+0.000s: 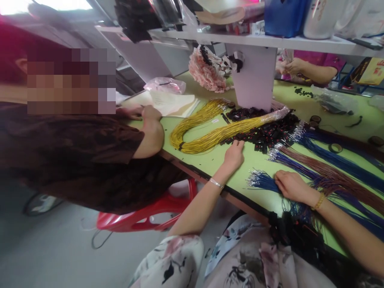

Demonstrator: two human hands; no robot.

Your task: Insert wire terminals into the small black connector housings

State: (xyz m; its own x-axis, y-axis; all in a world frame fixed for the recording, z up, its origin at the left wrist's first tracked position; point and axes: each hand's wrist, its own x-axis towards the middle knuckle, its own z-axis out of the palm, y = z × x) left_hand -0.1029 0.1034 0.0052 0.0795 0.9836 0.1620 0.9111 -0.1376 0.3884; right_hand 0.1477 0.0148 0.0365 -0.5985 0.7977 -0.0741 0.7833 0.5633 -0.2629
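My left hand (234, 157) rests on the green table with its fingers pinched together, at the near edge of a pile of black connectors (264, 138). Whatever sits between those fingertips is too small to make out. Closed around a bundle of blue wires (267, 181) is my right hand (290, 185); the silvery terminal ends fan out to its left. Beyond both hands a thick bundle of yellow wires (192, 146) lies bent in a U, partly over the connectors. Brown wires (318, 166) and more blue wires (324, 148) stretch off to the right.
On the left a person in a dark top leans an arm on the table beside open papers (171, 104). A white shelf post (253, 80) rises behind the connectors. Black tape rolls (335, 148) lie right. Finished-looking black pieces (300, 236) hang at the near edge. Another person works opposite.
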